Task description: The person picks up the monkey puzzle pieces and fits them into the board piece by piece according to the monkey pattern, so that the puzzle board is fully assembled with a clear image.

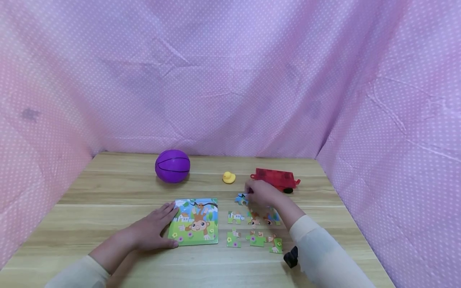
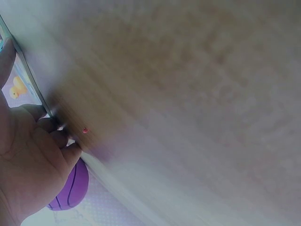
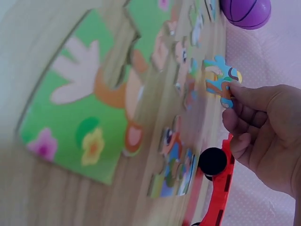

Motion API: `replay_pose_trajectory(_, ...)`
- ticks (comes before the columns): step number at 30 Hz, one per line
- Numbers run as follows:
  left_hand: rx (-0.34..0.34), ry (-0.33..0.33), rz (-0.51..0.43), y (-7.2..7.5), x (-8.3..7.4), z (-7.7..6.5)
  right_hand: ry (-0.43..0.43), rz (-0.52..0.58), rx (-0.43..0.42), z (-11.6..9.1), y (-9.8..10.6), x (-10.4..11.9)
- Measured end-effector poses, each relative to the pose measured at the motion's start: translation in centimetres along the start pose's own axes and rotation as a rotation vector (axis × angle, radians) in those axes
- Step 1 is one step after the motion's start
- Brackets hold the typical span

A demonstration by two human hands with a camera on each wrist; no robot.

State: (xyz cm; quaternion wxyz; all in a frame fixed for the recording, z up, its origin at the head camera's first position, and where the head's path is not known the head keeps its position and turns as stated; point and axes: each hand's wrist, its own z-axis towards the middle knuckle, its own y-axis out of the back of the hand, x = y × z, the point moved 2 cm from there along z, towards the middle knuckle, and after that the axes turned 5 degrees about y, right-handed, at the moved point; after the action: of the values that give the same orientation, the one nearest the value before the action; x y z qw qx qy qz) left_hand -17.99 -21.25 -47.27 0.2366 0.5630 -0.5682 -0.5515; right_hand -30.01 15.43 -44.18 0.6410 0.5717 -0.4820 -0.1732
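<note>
My left hand [image 1: 154, 227] rests at the left edge of a square monkey puzzle board [image 1: 194, 234], thumb near its lower corner and the other fingers along the upper part of that side. In the right wrist view, my right hand [image 3: 268, 127] pinches a blue jigsaw piece [image 3: 217, 77] with brown and yellow markings between thumb and fingers, tilted up. Below that hand lie loose jigsaw pieces in rough rows, among them a house piece [image 1: 235, 217], a monkey-face piece [image 1: 253, 220] and a green corner piece [image 1: 276, 245].
A purple ball [image 1: 172, 166] stands behind the board. A small yellow duck [image 1: 228, 177] sits at the middle back, and a red toy wagon [image 1: 275, 178] with black wheels is just beyond my right hand. Pink dotted cloth [image 1: 216, 80] hangs round the wooden table [image 1: 119, 184].
</note>
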Motion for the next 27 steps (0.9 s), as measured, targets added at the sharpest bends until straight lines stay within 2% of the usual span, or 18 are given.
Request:
replay_pose_trajectory(8,0.008,0.0,-0.01,0.1,-0.2,-0.1,0.03,0.157,-0.016,0.6,0.5,1.2)
replay_pose_trajectory(15,0.005,-0.001,-0.009,0.3,-0.3,-0.1,0.106,0.283,-0.019,1.6,0.4,3.5)
replay_pose_trajectory(18,0.01,0.0,-0.01,0.4,-0.3,-0.1,0.114,0.304,-0.003,2.1,0.1,4.5)
replay_pose_trajectory(27,0.013,0.002,-0.02,0.3,-0.3,-0.2,0.151,0.278,0.041,3.6,-1.7,6.8)
